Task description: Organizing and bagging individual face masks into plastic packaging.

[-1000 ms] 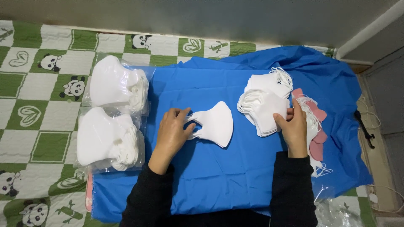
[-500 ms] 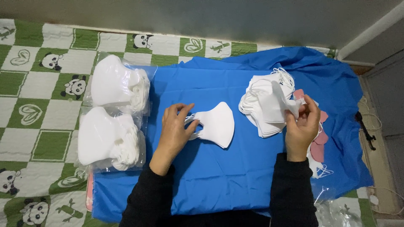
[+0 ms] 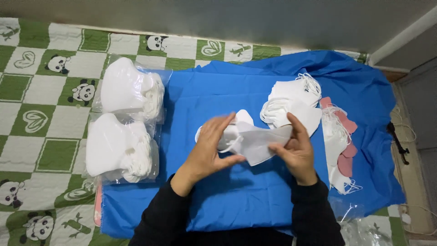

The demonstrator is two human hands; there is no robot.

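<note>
Both hands meet over the middle of a blue cloth (image 3: 236, 196). My left hand (image 3: 211, 148) and my right hand (image 3: 296, 150) hold one white face mask (image 3: 257, 143) between them, above another white mask (image 3: 241, 117) that lies flat on the cloth and is mostly covered. Just beyond my right hand sits a loose pile of white masks (image 3: 291, 102) with ear loops sticking out.
Two clear bags packed with white masks (image 3: 129, 89) (image 3: 120, 148) lie at the cloth's left edge. White and pink masks (image 3: 339, 136) are strewn to the right. A green and white panda mat (image 3: 41, 105) lies underneath. Crumpled clear plastic (image 3: 364, 230) shows at bottom right.
My right hand lifted a mask off the pile and carried it left to the middle. My left hand left the flat mask and took hold of the carried one.
</note>
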